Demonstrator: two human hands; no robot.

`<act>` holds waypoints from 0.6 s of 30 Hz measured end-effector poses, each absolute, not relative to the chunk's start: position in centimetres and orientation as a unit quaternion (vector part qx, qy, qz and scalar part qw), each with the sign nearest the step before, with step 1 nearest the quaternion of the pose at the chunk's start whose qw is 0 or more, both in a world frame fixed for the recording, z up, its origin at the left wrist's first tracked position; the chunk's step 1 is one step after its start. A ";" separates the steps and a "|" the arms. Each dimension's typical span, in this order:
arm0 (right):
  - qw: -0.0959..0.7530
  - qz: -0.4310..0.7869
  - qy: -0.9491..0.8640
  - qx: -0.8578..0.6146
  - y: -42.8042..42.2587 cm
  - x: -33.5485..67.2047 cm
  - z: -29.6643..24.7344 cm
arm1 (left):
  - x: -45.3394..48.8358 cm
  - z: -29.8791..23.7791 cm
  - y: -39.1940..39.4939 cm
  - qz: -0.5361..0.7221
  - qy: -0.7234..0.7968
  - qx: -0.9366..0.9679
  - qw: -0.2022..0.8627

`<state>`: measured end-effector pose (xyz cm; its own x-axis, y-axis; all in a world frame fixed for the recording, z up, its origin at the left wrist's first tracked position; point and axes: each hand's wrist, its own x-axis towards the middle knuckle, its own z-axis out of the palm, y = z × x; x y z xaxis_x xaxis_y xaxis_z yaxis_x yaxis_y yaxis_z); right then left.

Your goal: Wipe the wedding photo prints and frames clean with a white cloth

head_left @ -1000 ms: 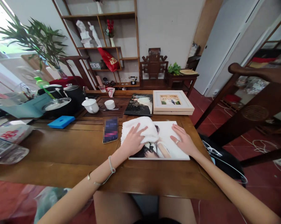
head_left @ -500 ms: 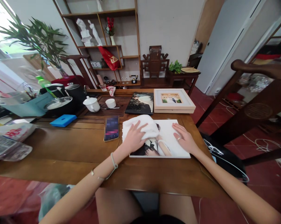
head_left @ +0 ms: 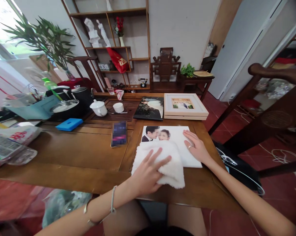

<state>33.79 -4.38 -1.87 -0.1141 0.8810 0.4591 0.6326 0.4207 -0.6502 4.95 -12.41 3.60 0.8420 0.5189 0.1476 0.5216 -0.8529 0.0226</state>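
Observation:
My left hand (head_left: 150, 172) lies with spread fingers on a folded white cloth (head_left: 172, 157), pressing it down. Under the cloth is a white photo panel (head_left: 179, 131) with a printed picture of two people; the cloth hides its lower left part and hangs past its near edge onto the table. Flat on the panel's right side rests my right hand (head_left: 196, 146), fingers stretched out, a ring on one of them.
Behind the panel lie a dark photo panel (head_left: 149, 108) and a pale framed picture (head_left: 186, 106). Left of it are a phone (head_left: 119, 134), a blue block (head_left: 69, 124), a lidded white cup (head_left: 98, 108) and a small white bowl (head_left: 118, 107). A wooden chair (head_left: 273, 111) stands at the right.
My left hand has slid the cloth toward me and a little right, from the panel's upper left to its lower edge. The printed heads now show. My right hand stays in place.

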 end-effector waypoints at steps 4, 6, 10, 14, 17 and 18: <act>0.419 0.145 -0.736 -0.512 -4.3 34.0 -1.9 | 5.5 4.1 -7.1 -0.082 -0.333 -0.939 -0.003; 0.419 0.146 -0.737 -0.510 -4.3 34.0 -1.9 | 5.8 4.4 -3.5 -0.090 -0.360 -0.929 0.001; 0.418 0.150 -0.736 -0.512 -4.2 34.0 -1.8 | 6.0 5.1 0.3 -0.074 -0.386 -0.919 0.011; 0.412 0.146 -0.739 -0.513 -4.3 34.0 -1.8 | 5.4 5.3 -2.9 -0.041 -0.356 -0.934 -0.003; 0.408 0.141 -0.740 -0.517 -4.3 33.9 -1.9 | 5.0 5.2 -8.3 -0.038 -0.319 -0.947 -0.025; 0.407 0.142 -0.739 -0.518 -4.3 33.9 -1.9 | 4.9 5.1 -10.0 -0.047 -0.297 -0.953 -0.030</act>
